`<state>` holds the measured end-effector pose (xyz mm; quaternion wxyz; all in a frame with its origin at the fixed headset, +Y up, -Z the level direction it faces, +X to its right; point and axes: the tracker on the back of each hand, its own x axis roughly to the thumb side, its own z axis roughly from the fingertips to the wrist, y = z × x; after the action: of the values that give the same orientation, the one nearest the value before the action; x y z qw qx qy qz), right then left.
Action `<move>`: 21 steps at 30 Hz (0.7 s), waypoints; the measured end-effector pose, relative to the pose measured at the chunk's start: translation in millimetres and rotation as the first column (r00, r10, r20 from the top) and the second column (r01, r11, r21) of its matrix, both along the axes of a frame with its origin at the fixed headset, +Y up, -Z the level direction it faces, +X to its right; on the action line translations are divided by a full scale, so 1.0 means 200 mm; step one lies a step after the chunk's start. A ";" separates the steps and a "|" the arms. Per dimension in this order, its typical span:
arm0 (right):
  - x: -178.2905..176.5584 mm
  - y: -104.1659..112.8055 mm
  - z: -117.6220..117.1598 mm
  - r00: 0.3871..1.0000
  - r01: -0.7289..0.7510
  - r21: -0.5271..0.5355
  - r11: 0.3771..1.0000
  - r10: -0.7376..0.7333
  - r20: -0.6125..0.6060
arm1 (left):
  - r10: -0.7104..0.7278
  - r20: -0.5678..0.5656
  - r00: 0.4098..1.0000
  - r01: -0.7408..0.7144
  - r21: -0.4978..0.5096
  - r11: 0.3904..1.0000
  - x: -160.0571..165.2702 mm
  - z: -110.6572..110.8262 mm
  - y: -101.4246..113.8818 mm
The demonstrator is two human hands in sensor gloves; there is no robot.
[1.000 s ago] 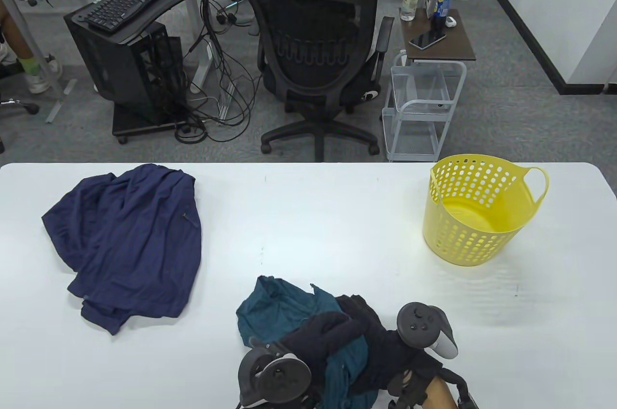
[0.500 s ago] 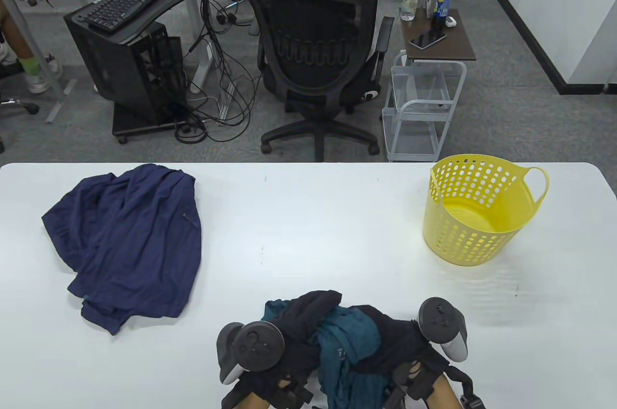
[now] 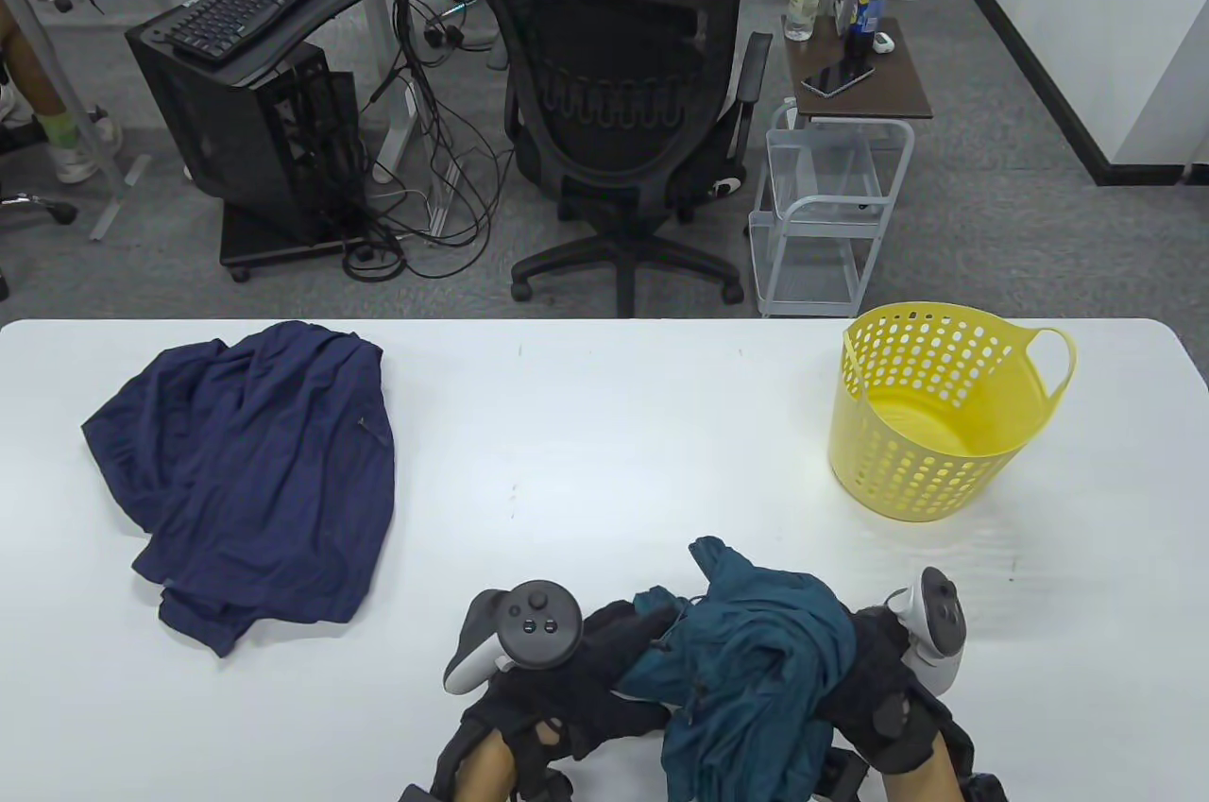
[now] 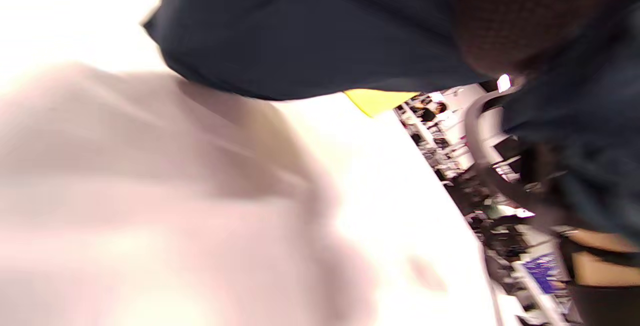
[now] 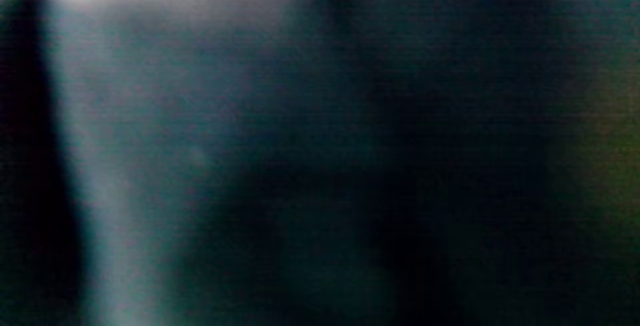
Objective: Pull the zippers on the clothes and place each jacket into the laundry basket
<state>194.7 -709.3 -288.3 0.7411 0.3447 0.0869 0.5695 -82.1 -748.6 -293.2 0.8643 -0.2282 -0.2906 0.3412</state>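
**Both hands bunched into the teal jacket at the near edge**

The left hand [image 3: 557,679] comes in from the near edge of the tabletop [image 3: 604,424] with its forearm angled up and to the right, the tracker [image 3: 529,627] on its back facing upward. Its gloved fingers [image 3: 628,641] reach rightward into the dark folds of the teal jacket [image 3: 756,660]; they appear curled into the cloth, though the fabric hides most of them. The right hand [image 3: 874,670] enters from the bottom right corner, forearm sloping up and to the left, its tracker [image 3: 930,627] tilted out to the right. Its fingers are buried under the jacket, so whether they are closed on the cloth cannot be told. The right wrist view shows only dark, blurred teal fabric pressed close to the lens.

The teal jacket lies crumpled between the two hands, draped over the right one, with a peak of cloth sticking up just beyond the fingers. The yellow laundry basket [image 3: 935,415] stands upright beyond the right hand, well apart from it. The navy jacket [image 3: 255,471] lies heaped far to the left of the left hand's fingers.
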 end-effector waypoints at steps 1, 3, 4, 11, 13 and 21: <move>0.01 0.00 0.00 1.000 0.014 0.000 1.000 -0.014 0.014 | -0.009 0.009 1.000 0.009 0.001 1.000 0.01 0.00 0.00; 0.07 0.01 -0.01 0.992 0.066 -0.005 0.998 -0.065 0.107 | 0.035 0.027 0.999 -0.034 -0.029 0.999 0.03 0.01 -0.02; 0.09 0.00 -0.01 0.985 0.082 -0.011 0.997 -0.079 0.151 | 0.068 0.032 0.997 -0.066 -0.057 0.996 0.03 0.01 -0.02; 0.27 -0.05 -0.01 0.847 0.100 -0.052 0.994 -0.058 0.529 | 0.429 -0.014 0.903 -0.404 -0.368 0.838 0.08 0.01 -0.06; 0.28 -0.05 0.00 0.798 0.047 -0.051 0.998 -0.006 0.602 | 0.435 -0.060 0.898 -0.419 -0.414 0.808 0.10 0.02 -0.07; 0.14 -0.03 0.04 0.625 -0.302 -0.008 0.953 0.204 0.753 | 0.469 -0.253 0.846 -0.526 -0.536 0.661 0.11 0.08 -0.11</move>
<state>223.3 -714.4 -280.4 0.6013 0.1089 -0.2109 0.7630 -61.0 -769.8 -277.8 0.6364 -0.3788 -0.1818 0.6469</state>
